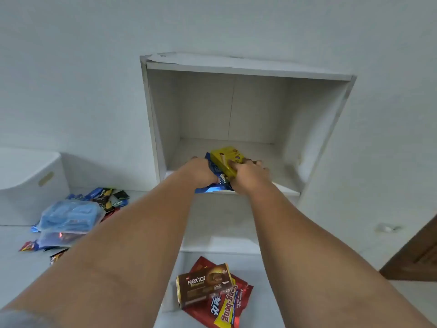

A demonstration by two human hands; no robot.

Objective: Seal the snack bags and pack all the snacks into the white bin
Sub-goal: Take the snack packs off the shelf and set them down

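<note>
1. Both hands reach into the open compartment of the white shelf (246, 72), at its front edge.
2. The left hand (201, 171) has its fingers curled round blue packets (212, 185), which hang over the compartment's front lip.
3. The right hand (248, 176) grips a yellow box (223, 158) (thumb on its near face), lying on top of the blue packets.
4. The white bin (30, 185) stands well left of the shelf.
5. Between bin and shelf lie clear zip bags (71, 216) and loose snack packets (108, 197).
6. Below the shelf's compartment, nearer the camera, a brown Nextar box (203, 285) rests on red bags (243, 290).
</note>
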